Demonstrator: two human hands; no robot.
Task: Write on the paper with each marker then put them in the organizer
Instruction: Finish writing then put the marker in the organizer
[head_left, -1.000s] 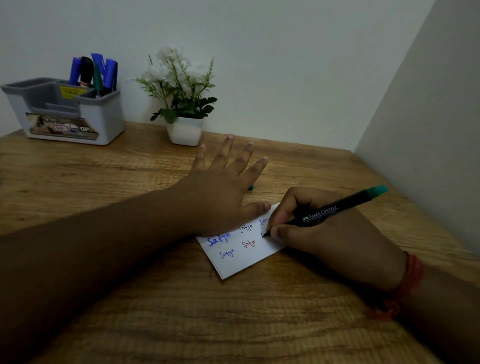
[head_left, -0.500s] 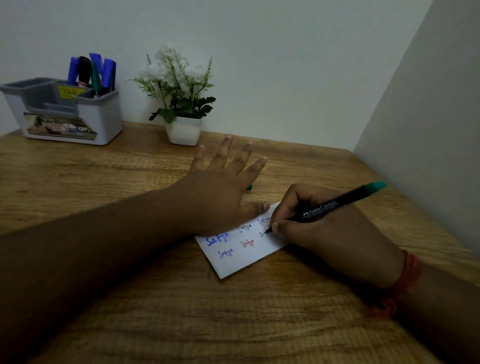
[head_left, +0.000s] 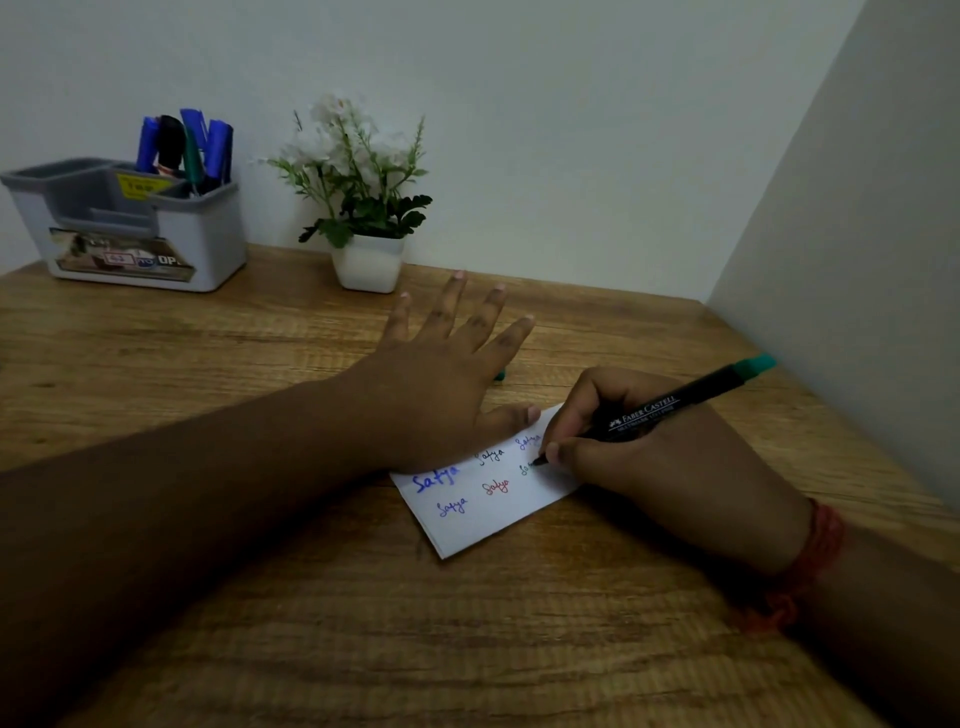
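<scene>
Right hand (head_left: 644, 447) has written further across paper (head_left: 483, 514).

The left hand (head_left: 441, 384) lies flat, palm down, fingers straight and spread, its forearm reaching in from the lower left. The right hand (head_left: 649, 447) is curled, thumb and fingertips pinched together, with a red thread band (head_left: 810, 551) round its wrist.

Wooden table (head_left: 311, 623) with strong horizontal grain, set into a corner. Pale, bare wall (head_left: 519, 104) behind; second plain wall (head_left: 857, 260) on the right, in greyer shade, meeting the table's right edge. Small white pot (head_left: 368, 262) of green leaves and white flowers (head_left: 358, 156) at the back of the table, close to the rear wall. Dim, even light, soft shadows.
</scene>
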